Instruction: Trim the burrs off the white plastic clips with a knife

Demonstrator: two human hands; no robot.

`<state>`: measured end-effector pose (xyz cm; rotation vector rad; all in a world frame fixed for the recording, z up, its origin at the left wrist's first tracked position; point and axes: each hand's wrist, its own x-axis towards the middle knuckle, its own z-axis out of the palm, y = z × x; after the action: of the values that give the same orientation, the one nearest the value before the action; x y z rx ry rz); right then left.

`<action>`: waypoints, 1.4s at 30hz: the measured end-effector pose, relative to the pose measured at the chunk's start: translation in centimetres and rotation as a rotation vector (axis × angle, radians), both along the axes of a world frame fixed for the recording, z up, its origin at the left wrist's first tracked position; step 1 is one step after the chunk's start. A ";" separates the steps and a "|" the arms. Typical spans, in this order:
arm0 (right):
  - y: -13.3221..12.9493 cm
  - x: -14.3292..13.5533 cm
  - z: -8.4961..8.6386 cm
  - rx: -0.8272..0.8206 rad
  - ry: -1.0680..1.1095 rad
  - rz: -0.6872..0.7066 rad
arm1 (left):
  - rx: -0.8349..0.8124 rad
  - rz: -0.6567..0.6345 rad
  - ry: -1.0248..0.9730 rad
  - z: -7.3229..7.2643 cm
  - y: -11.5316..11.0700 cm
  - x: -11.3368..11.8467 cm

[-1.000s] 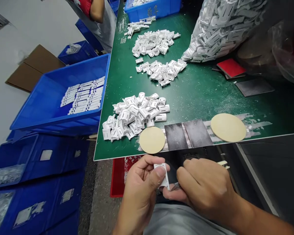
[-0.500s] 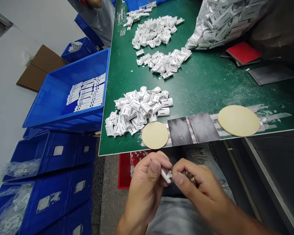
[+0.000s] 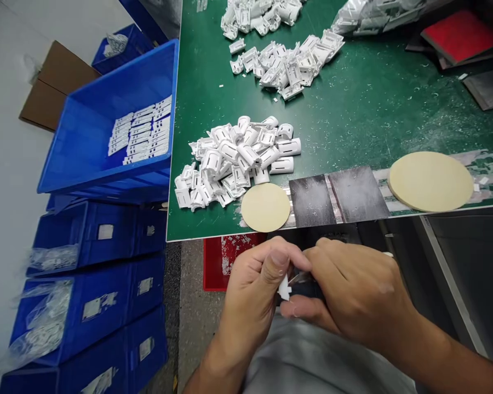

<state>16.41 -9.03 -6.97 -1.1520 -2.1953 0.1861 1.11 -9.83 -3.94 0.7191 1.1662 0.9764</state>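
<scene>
Pinched between the thumb and fingers of my left hand (image 3: 250, 284) is a small white plastic part (image 3: 285, 288), mostly covered by the fingers. My right hand (image 3: 353, 282) is curled round a small knife, whose thin blade (image 3: 298, 277) shows beside the part; its grip is largely hidden in the palm. The right thumb lies just below the part. Both hands meet in front of the table edge, over my lap. Past them, a heap of curved white plastic parts (image 3: 230, 158) lies on the green table (image 3: 353, 109).
Cream round pads (image 3: 266, 208) and dark square pads (image 3: 312, 201) line the table's front edge. Further back lie more white parts (image 3: 291, 65) and a bag of parts (image 3: 378, 16). A red bin (image 3: 213, 268) sits below; blue crates (image 3: 107, 120) stand left.
My right hand has turned over, back now upward, bringing the blade against or close to the white part. The left hand still pinches it. The view has tilted lower.
</scene>
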 end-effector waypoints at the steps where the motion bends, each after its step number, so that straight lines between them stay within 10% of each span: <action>1: -0.1 0.0 -0.1 -0.015 0.006 -0.002 | 0.005 0.006 0.006 0.0 0.0 0.0; 34: -1.5 -0.8 -1.4 -0.017 0.120 0.003 | -0.065 0.049 0.031 -0.6 -0.6 1.0; 40: -1.3 0.0 -0.3 -0.614 0.647 0.160 | 0.455 0.313 0.754 2.1 5.1 -2.1; 42: -0.8 0.7 0.3 -0.917 0.746 0.240 | 0.623 0.222 1.041 3.5 9.0 -4.0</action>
<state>17.15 -9.84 -6.72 -0.9816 -1.5322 1.5689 -2.91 -0.88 -0.45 1.7544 1.8751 1.1979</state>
